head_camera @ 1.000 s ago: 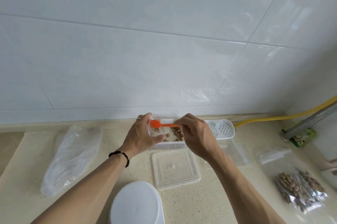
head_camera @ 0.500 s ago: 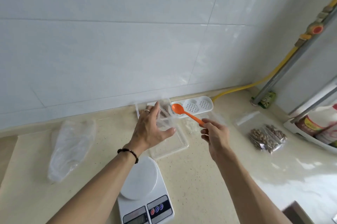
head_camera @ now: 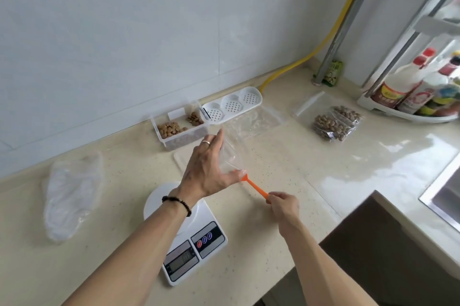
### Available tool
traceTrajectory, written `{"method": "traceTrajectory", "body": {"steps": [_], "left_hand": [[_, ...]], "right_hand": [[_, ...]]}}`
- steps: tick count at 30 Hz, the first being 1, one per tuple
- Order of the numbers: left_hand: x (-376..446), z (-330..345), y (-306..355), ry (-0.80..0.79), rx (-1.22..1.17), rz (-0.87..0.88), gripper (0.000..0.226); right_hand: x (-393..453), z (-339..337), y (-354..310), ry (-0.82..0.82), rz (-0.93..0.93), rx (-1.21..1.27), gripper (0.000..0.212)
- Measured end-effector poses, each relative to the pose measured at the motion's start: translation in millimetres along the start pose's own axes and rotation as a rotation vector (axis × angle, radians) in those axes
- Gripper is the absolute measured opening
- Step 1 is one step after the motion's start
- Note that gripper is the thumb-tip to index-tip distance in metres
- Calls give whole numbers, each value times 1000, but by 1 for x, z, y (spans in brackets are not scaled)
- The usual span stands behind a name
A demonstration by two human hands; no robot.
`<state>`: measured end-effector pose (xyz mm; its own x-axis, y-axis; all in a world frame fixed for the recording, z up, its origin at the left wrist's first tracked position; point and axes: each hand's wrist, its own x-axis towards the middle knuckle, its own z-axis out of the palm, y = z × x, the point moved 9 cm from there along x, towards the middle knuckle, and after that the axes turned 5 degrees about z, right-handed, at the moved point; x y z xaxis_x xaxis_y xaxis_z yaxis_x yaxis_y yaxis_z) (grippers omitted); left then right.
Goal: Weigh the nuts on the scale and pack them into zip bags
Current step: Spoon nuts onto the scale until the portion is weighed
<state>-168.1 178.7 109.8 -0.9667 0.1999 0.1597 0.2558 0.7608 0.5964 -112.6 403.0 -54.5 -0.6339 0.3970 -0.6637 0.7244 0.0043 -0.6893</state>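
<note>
Countertop [head_camera: 286,206]: pale speckled stone-look surface, glossy at the far right. Digital kitchen scale [head_camera: 189,238]: white plastic body, round platter, grey LCD panel and 3 round buttons at the near end; platter partly hidden under the left forearm. Clear rectangular plastic box [head_camera: 178,129], against the tiled wall: holds brown nuts [head_camera: 170,129] in 2 small heaps, approx. White perforated tray [head_camera: 231,105] w/ 3 round dimpled wells lies just beside the box, to its right. Flat clear lid [head_camera: 180,159] sits between box and scale, mostly hidden by the left hand.

Left hand [head_camera: 207,171]: ring on 1 finger, bead bracelet at the wrist; fingers extended, thumb opposed, pinching a thin transparent zip bag [head_camera: 229,156] held above the counter. Right hand [head_camera: 283,206]: fingers curled, pinching the end of the orange plastic spoon [head_camera: 255,186]; spoon bowl meets the bag near the left thumb. Whether nuts are in the spoon or bag cannot be told.

Crumpled clear plastic bag [head_camera: 72,193] lies well apart at left. Filled zip bags of nuts [head_camera: 336,125] lie at right, near a rack of bottles [head_camera: 413,86].
</note>
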Motion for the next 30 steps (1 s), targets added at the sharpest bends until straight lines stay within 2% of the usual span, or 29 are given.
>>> {"method": "traceTrajectory", "body": {"steps": [5, 7, 9, 11, 13, 17, 20, 22, 24, 26, 27, 30], "left_hand": [[-5, 7, -1, -19, -4, -18, 122], [-4, 7, -1, -9, -3, -22, 122], [-3, 4, 0, 11, -10, -24, 122], [-1, 0, 1, 35, -9, -19, 121], [0, -7, 4, 75, -3, -10, 119], [-4, -25, 4, 147, -57, -29, 122], [-11, -43, -7, 205, -151, -50, 118], [-20, -54, -20, 233, -200, -88, 95], [-30, -57, -38, 170, -207, -156, 53], [-44, -57, -58, 117, -203, -229, 17], [-51, -59, -67, 114, -240, -270, 7], [-67, -60, -86, 75, -345, -402, 10]], "right_hand": [[4, -3, -11, 12, -28, -366, 21], [0, -4, -33, 42, -95, -379, 20], [-18, 8, -77, -51, -255, -269, 27], [-47, 28, -125, -251, -394, -188, 37], [-80, 50, -165, -416, -538, -293, 40], [-113, 79, -203, -466, -809, -661, 16], [-132, 91, -215, -535, -928, -695, 18], [-141, 98, -220, -586, -978, -739, 20], [-149, 106, -224, -666, -982, -709, 23], [-149, 111, -227, -762, -919, -562, 23], [-147, 113, -225, -794, -852, -498, 21], [-136, 125, -205, -843, -711, -470, 18]]}}
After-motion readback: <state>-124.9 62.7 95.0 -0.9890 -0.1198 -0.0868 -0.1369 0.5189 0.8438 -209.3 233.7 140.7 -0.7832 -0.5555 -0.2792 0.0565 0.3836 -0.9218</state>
